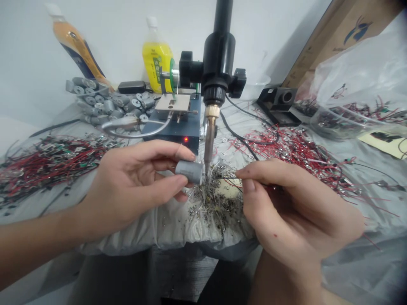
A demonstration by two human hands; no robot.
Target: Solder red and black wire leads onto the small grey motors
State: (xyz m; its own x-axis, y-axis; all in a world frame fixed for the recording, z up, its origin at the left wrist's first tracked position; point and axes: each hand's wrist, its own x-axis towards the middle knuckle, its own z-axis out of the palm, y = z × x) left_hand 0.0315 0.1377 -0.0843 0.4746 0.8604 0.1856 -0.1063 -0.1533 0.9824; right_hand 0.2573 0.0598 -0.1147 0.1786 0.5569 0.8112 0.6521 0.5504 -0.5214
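Note:
My left hand (136,178) pinches a small grey cylindrical motor (190,171) between thumb and fingers, lying sideways with its end toward the middle. Right beside that end is the tip of a soldering iron (209,140), clamped upright in a black holder; whether they touch I cannot tell. From the other side, my right hand (282,199) is closed, thumb against forefinger, on a thin dark wire (229,178) that reaches toward the motor's end. Solder crumbs and wire scraps (213,203) lie under the iron's tip.
Behind stands a blue solder feeder (171,127) with a red light and a curved metal tube. Grey motors (111,103) are piled at the back left. Heaps of red and black wires (47,165) lie on both sides. Two bottles, a plastic tub (337,123) and a cardboard box stand behind.

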